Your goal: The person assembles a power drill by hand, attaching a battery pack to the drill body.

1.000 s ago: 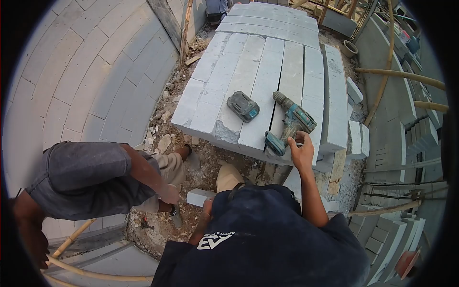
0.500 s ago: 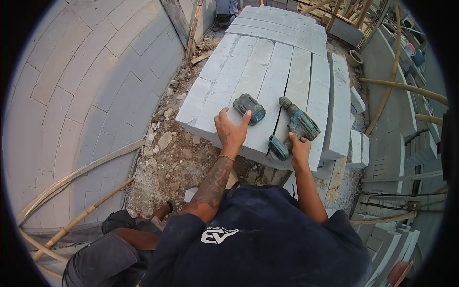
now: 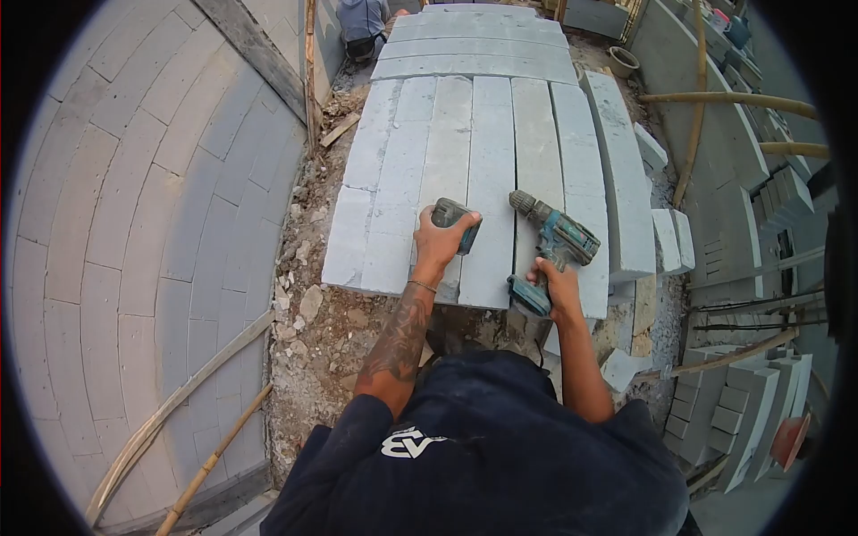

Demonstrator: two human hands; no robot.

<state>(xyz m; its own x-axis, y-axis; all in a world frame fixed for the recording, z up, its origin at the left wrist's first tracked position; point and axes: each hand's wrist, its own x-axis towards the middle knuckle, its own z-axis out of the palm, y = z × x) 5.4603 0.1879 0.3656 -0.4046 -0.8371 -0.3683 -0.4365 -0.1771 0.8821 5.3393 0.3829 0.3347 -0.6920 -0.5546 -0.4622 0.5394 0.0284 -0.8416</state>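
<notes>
My left hand (image 3: 437, 242) is closed around a black and teal battery pack (image 3: 457, 220), which is tilted on its side just above the pale blocks. In my right hand (image 3: 558, 284) is the handle of a teal and black cordless drill (image 3: 565, 237). The drill's chuck points away and to the left, and its dark teal base (image 3: 529, 295) sits below my fingers, near the front edge of the blocks. Under both hands lies a stack of long, light grey blocks (image 3: 491, 152). The battery pack and the drill are apart.
A block wall (image 3: 152, 223) rises on the left, with bamboo poles (image 3: 219, 456) leaning near it. Rubble (image 3: 308, 330) covers the ground between. On the right are bamboo poles (image 3: 728, 103) and stacked blocks (image 3: 737, 402). A person (image 3: 362, 27) crouches at the far end.
My left hand has closed on the battery pack and tipped it up. The view has turned, and a person at lower left has gone out of it. My right hand stays on the drill.
</notes>
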